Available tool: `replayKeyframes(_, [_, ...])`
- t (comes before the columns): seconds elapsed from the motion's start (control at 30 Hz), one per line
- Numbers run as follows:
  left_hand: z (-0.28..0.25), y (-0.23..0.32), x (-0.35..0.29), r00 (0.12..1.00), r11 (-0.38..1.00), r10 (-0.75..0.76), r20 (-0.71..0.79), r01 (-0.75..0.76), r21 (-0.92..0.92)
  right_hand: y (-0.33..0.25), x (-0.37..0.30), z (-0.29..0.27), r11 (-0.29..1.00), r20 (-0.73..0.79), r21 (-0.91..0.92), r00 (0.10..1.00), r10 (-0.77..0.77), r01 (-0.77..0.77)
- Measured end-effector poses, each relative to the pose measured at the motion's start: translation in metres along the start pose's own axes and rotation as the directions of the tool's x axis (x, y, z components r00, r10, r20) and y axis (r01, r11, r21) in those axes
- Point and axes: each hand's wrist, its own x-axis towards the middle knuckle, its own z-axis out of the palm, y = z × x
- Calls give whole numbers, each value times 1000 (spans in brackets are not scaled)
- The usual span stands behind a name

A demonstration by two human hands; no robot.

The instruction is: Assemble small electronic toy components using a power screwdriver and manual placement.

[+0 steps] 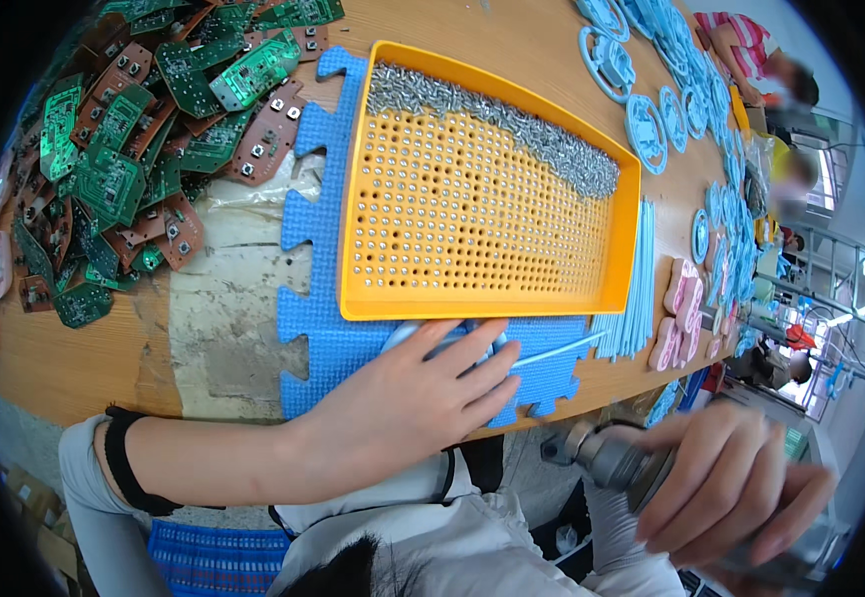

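Note:
My left hand reaches over a light blue ring-shaped plastic part on the blue foam mat, fingers bent across it and holding it down; most of the part is hidden under the hand. A thin light blue stick extends to the right from beside those fingers. My right hand, slightly blurred, is wrapped round a grey power screwdriver off the table's front edge, its metal nose pointing left. Just beyond my left fingertips stands a yellow tray with screws heaped along its far side and many set in holes.
Green and brown circuit boards are piled at the left. Right of the tray lie a bundle of light blue sticks, pink parts and many light blue ring parts. Other people sit along the far right.

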Motion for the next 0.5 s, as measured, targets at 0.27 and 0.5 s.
replayKeyframes(0.27, [-1,-1,1,999,996,6,44,-2,-89,26,-39,45,999,0,-9,999,43,-43])
replayKeyframes(0.5, [-5,-1,3,999,993,6,39,-1,-121,32,-37,48,997,34,-34,997,75,-74])
